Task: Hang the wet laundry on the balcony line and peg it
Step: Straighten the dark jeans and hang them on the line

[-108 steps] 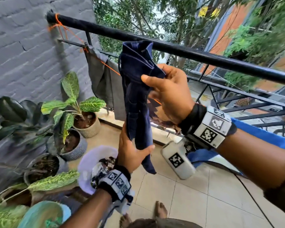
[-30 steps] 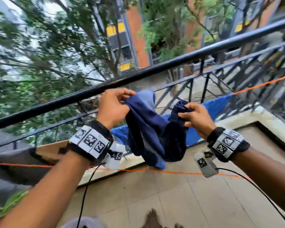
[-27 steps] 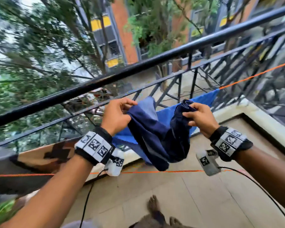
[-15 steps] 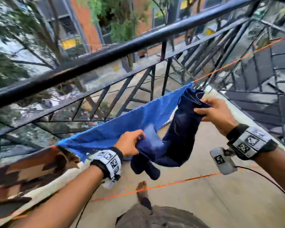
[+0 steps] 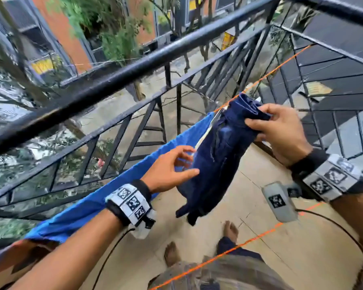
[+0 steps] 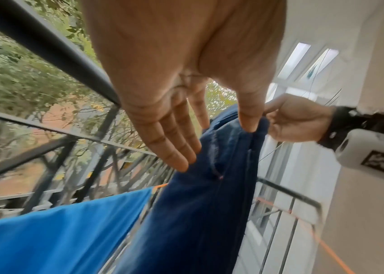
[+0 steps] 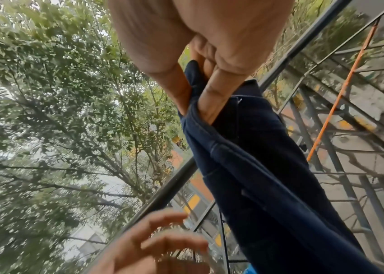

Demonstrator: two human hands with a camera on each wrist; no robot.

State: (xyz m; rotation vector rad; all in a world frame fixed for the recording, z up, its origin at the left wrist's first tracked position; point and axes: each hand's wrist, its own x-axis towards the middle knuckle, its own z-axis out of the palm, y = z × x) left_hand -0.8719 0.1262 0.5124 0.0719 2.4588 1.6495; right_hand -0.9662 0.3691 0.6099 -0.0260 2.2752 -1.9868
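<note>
A dark navy garment (image 5: pixel 214 164) hangs bunched from my right hand (image 5: pixel 258 117), which grips its top edge right at the orange line (image 5: pixel 281 65). In the right wrist view the thumb and fingers (image 7: pixel 214 98) pinch the navy fabric (image 7: pixel 268 166). My left hand (image 5: pixel 189 162) is open with straight fingers beside the garment's left edge, holding nothing. In the left wrist view its thumb tip lies against the navy cloth (image 6: pixel 197 213). A bright blue cloth (image 5: pixel 113 193) hangs on the same line, just left of the garment.
The black balcony railing (image 5: pixel 134 70) runs diagonally behind the line, with a drop to the street beyond. A second orange line (image 5: pixel 249 244) crosses low near my bare feet (image 5: pixel 172 254). A brown patterned cloth (image 5: pixel 19 258) hangs at far left. The floor (image 5: pixel 260 227) is tiled.
My left hand let go of the garment's lower part and opened. My right hand carried the garment's top rightward to the orange line, past the blue cloth's end.
</note>
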